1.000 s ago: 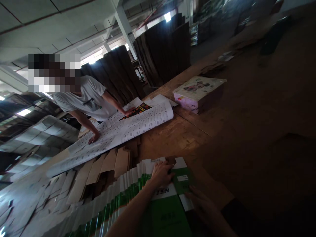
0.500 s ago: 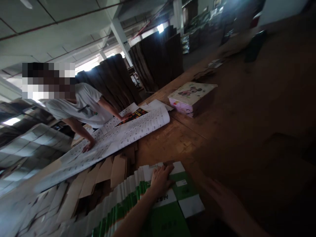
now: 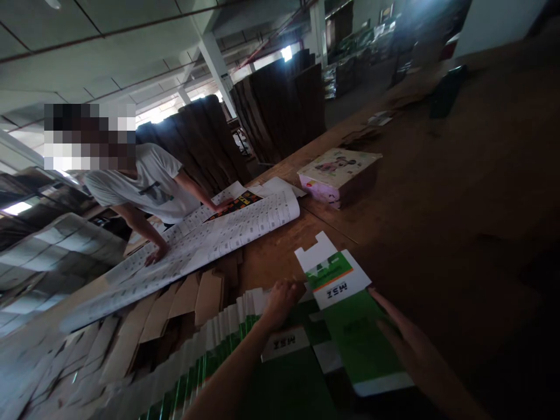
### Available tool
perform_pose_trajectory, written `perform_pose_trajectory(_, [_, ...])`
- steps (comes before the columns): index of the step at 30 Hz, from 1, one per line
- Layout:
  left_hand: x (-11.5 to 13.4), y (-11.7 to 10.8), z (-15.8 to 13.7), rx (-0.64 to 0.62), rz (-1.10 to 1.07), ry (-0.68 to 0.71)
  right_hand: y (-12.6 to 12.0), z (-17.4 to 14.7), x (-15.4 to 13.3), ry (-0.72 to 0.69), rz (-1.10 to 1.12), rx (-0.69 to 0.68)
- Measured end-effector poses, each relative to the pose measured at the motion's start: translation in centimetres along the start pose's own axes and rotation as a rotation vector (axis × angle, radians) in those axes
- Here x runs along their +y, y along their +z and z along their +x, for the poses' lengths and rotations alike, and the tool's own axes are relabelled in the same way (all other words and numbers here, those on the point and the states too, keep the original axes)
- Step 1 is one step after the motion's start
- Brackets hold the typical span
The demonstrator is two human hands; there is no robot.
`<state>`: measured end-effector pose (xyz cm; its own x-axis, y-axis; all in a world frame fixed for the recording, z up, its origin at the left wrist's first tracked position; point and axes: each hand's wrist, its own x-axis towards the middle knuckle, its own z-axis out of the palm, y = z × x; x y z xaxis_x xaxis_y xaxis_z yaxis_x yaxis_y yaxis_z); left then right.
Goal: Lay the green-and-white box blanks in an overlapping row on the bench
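A row of flattened green and white cartons lies overlapped along the table in front of me. My left hand is at its right end, fingers bent over the cartons' upper edges; its fingertips are partly hidden. A single flat carton, green and white with an orange stripe and cut tabs at the top, is tilted to the right of the row. The fingers of my right hand are closed on its right edge. Beneath and between lies another green carton with the same printed letters.
Across the table, a person in a white T-shirt leans both hands on a large printed sheet. A pink and cream box stands beyond the cartons on the brown table. Brown cardboard pieces lie left; tall dark stacks stand behind.
My right hand, empty before at the right, now holds a flat carton that has come up and right off the others. My left hand stays near the row's end, its fingers more bent.
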<state>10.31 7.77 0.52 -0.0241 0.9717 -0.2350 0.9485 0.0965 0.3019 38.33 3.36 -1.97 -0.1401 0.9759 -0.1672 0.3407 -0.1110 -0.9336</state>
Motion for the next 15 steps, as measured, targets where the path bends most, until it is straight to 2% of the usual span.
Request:
perform_pose_trajectory(2, [0.6, -0.9, 0.2, 0.166, -0.025, -0.123, 1.7, -0.8, -1.2, 0.028, 0.121, -0.035])
perform_pose_trajectory(4, [1.7, -1.5, 0.0, 0.268, 0.03, -0.151, 4.2, -1.9, -1.4, 0.068, 0.248, -0.106])
perform_pose_trajectory(6, [2.6, -1.4, -0.3, 0.207, 0.122, -0.028, 6.5, -3.1, -0.7, 0.104, 0.356, -0.231])
perform_pose_trajectory(8, [3.0, -0.8, -0.7, 0.057, 0.183, 0.115, 7.7, -3.9, 0.7, 0.142, 0.37, -0.37])
perform_pose_trajectory(10, [2.7, 0.0, -0.9, -0.056, 0.187, 0.17, 7.3, -4.0, 2.6, 0.201, 0.275, -0.376])
perform_pose_trajectory(15, [1.5, 0.5, -1.2, -0.122, 0.142, 0.137, 2.5, -2.6, 6.9, 0.302, 0.104, -0.086])
